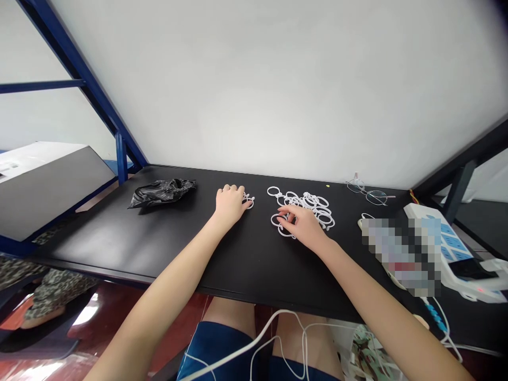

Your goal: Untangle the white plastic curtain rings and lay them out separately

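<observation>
Mid-counter (119, 238), our right hand (304, 226) rests on the near side of a pile of white rings (313, 203), grip half curled; whether it pinches one we cannot tell. Our left hand (229, 205) lies flat beside it, grip open, fingertips touching a separate ring (249, 201). Far left lies a black bag (162, 191).

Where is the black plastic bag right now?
In the head view the black plastic bag lies crumpled on the black table toward its far left, to the left of the left hand and apart from it.
</observation>
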Demonstrator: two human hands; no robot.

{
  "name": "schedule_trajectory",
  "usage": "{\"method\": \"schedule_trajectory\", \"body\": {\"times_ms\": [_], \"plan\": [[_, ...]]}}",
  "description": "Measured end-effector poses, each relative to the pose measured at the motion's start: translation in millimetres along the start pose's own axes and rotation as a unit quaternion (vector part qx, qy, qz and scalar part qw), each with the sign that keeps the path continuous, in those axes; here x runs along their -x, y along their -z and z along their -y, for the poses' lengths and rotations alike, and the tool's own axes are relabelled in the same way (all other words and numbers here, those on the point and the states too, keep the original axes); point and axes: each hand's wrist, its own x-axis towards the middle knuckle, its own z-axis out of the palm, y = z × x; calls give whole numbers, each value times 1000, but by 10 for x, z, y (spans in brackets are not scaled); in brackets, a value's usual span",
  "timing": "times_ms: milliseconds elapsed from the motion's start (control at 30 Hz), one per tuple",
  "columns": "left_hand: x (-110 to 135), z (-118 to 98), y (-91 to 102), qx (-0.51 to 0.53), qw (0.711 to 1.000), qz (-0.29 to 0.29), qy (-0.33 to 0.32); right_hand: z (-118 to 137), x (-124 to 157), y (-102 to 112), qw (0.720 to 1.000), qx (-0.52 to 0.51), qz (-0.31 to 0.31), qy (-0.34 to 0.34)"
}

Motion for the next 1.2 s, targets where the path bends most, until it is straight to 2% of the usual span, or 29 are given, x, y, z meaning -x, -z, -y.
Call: {"method": "schedule_trajectory", "body": {"times_ms": [167, 267, 367, 433, 633, 900, 1200], "plan": [[-3, -14, 18, 33, 999, -27, -31, 34, 5, 0, 1000, -1, -6, 6], [22, -97, 47, 115, 984, -52, -127, 38, 12, -1, 1000, -5, 1, 14], [76, -224, 57, 175, 953, -21, -247, 41, 17, 5, 1000, -1, 17, 24], [111, -296, 37, 186, 937, 13, -296, 46, 16, 12, 999, 4, 28, 26], [131, -328, -38, 201, 929, 35, -310, 48, 12, 10, 999, -6, 27, 29], [126, -311, -23, 206, 931, 38, -298, 29, 7, -10, 999, -25, 15, 45], [125, -320, -27, 208, 932, 35, -294, 34, 0, -14, 996, -39, -57, 57]]}}
